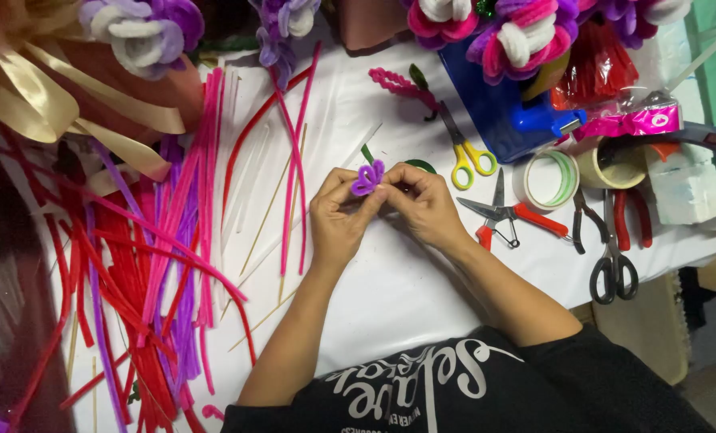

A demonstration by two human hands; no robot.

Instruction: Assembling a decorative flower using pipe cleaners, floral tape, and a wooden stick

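Head view, frame centre: you are pinching the purple pipe-cleaner flower between your left hand and right hand, both grasping it, flower lying upward of both above the tabletop.

A small purple pipe-cleaner flower of fuzzy looped petals stands upright, pinched just above the white table.

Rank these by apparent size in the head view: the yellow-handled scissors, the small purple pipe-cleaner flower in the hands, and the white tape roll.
1. Yellow-handled scissors, longest.
2. White tape roll.
3. Small purple pipe-cleaner flower, partly hidden by fingers.
All lie at similar distance, so the order seems reliable.
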